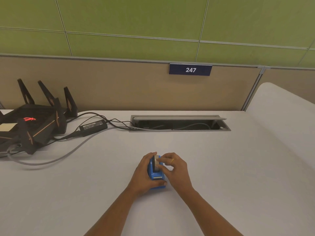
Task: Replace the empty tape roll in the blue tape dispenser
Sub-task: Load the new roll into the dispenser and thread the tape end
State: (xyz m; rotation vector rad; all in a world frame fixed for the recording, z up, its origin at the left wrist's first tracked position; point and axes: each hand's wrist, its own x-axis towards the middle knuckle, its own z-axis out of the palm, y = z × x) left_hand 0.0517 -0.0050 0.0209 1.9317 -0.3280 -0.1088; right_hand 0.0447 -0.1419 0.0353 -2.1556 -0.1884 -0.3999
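Left hand [144,174] wrapped round blue tape dispenser [157,176], thumb across near end, mid-desk [238,167] toward near edge. Right hand [173,169] fingertips pinched on tape roll [156,160] seated in dispenser top. Navy sign [190,69] on partition reads "247". Router [32,123] at left edge, label unreadable.

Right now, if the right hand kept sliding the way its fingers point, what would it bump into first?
The right hand points left, fingertips already on the tape roll in the blue tape dispenser. Beyond that, probably the left hand on the other side.
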